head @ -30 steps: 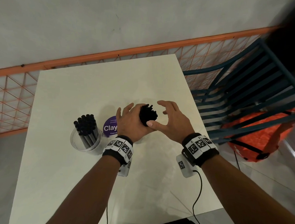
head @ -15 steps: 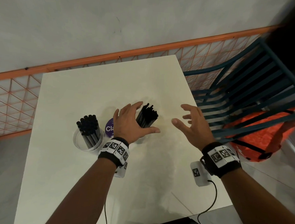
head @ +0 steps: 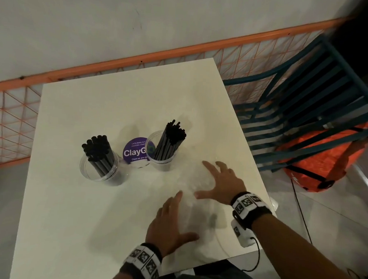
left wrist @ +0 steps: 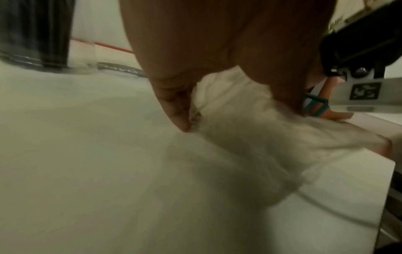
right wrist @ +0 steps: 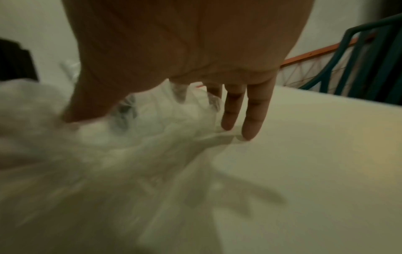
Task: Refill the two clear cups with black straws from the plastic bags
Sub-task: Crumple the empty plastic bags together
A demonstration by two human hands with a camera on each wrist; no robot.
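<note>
A white table (head: 74, 208) fills the middle of the head view, with an orange mesh railing (head: 119, 58) along the upper edge and a blue slatted chair (head: 307, 98) at the right. Just left of centre stand the two clear cups: the left cup (head: 99, 167) and the right cup (head: 162, 148), each already holding a bundle of black straws (head: 98, 152), with a purple round sticker (head: 134, 151) between them. Lower right of centre lies crumpled clear plastic bag material (head: 194, 186), apparently empty. The left hand (head: 168, 225) and right hand (head: 223, 183) both lie on it with fingers spread; the wrist views are blurred, yet the left fingers (left wrist: 178, 103) seem to gather the film and the right fingers (right wrist: 254, 110) reach straight to the table. Refilling looks finished, and the step in hand seems to be collecting the bags; next calls for bunching the slippery film without knocking the nearby right cup.
</note>
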